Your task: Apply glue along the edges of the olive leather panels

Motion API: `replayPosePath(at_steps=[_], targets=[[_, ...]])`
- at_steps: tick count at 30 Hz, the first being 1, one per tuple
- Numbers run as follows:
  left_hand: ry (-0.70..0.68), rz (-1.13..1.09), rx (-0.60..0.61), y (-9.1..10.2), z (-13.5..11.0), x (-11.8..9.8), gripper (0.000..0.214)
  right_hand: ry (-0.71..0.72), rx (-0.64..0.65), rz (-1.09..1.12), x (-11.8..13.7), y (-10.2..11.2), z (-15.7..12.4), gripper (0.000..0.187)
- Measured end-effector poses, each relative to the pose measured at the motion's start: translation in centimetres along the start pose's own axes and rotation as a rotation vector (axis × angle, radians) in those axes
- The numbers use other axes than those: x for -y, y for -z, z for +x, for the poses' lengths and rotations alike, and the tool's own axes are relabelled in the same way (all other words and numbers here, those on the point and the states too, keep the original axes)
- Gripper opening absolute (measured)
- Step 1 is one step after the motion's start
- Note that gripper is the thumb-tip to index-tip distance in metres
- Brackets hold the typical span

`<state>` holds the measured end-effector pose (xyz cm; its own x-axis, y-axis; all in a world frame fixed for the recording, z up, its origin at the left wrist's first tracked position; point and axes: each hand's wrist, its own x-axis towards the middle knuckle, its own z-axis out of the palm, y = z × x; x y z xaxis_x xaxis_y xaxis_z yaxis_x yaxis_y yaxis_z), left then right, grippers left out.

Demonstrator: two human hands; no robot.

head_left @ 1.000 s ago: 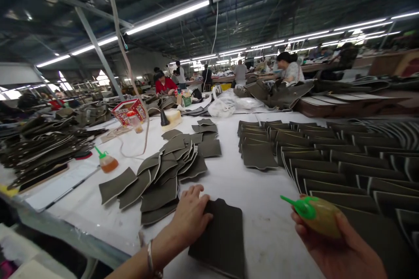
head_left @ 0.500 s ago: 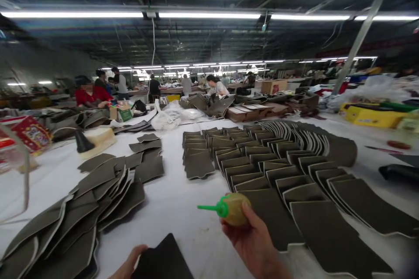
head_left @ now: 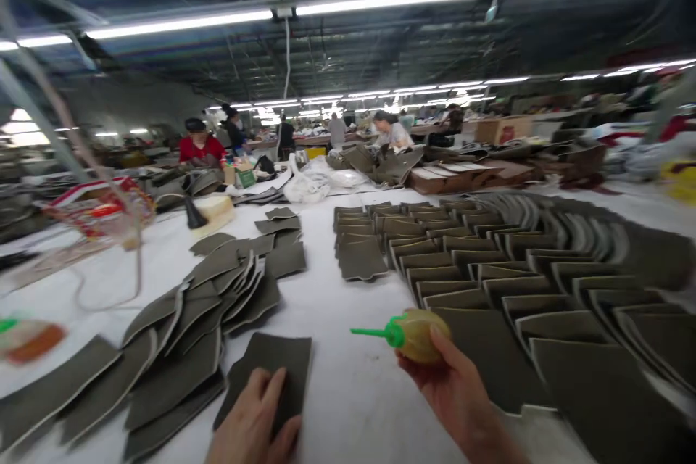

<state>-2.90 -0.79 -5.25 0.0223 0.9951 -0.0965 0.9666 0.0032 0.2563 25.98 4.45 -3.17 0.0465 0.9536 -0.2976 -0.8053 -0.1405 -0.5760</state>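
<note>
My right hand (head_left: 454,391) is wrapped round a squeeze bottle (head_left: 425,337) of yellowish liquid, held above the table. Its thin green nozzle points left. My left hand (head_left: 253,417) rests on a dark grey-green cut panel (head_left: 280,355) lying on the white table; the fingers lie on its face and the thumb is spread to the side. Left of that hand spreads an overlapping pile of similar panels (head_left: 174,384) with pale edges. To the right, beyond the bottle, fanned rows of panels (head_left: 483,286) cover the table.
A red patterned box (head_left: 103,210) and a cream block with a black cone (head_left: 213,212) stand at the left. Another green-tipped bottle (head_left: 32,339) is blurred at the left edge. A grey cord (head_left: 137,254) hangs there. Plastic bags (head_left: 307,181) lie further back, and several people work beyond.
My left hand has moved from the held panel's edge to its top, and the panel now lies on the table. The view has turned left; the right hand still holds the bottle.
</note>
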Motion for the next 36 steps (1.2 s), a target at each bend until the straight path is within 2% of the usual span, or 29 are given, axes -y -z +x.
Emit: replayPosePath(at_steps=[3,6,11,15,19,22,25,30,33,36], targets=[[0.093,0.093,0.117,2.2,0.3,-3.4,0.056,-0.024,-0.075,-0.038,-0.2,0.3,0.5,0.059],[0.162,0.102,0.152,3.6,1.0,-4.7,0.049,-0.026,-0.123,-0.114,-0.6,0.6,1.0,0.061],[0.161,0.114,0.156,3.4,1.6,-5.7,0.042,0.04,-0.046,-0.329,-1.0,1.2,0.8,0.069],[0.123,0.132,0.132,3.3,2.6,-5.6,0.043,0.039,-0.062,-0.365,-1.2,1.2,0.7,0.08],[0.096,0.135,0.121,4.0,3.3,-4.0,0.038,-0.002,-0.088,-0.347,-1.5,1.1,0.8,0.091],[0.05,0.13,0.126,4.3,3.2,-2.9,0.043,0.027,0.006,-0.439,-1.6,1.1,1.1,0.091],[-0.006,0.117,0.124,4.2,2.7,-2.4,0.042,0.146,0.137,-0.656,-1.4,0.8,1.1,0.085],[-0.048,0.078,0.104,3.9,2.3,-2.2,0.037,0.547,0.24,-1.196,-1.1,-0.4,0.4,0.067],[-0.076,0.069,0.074,3.9,2.4,-2.0,0.035,0.645,0.349,-1.37,-1.4,-1.2,0.0,0.059],[-0.098,0.066,0.054,3.7,2.5,-1.8,0.033,0.723,0.397,-1.449,-2.2,-2.3,-0.3,0.049]])
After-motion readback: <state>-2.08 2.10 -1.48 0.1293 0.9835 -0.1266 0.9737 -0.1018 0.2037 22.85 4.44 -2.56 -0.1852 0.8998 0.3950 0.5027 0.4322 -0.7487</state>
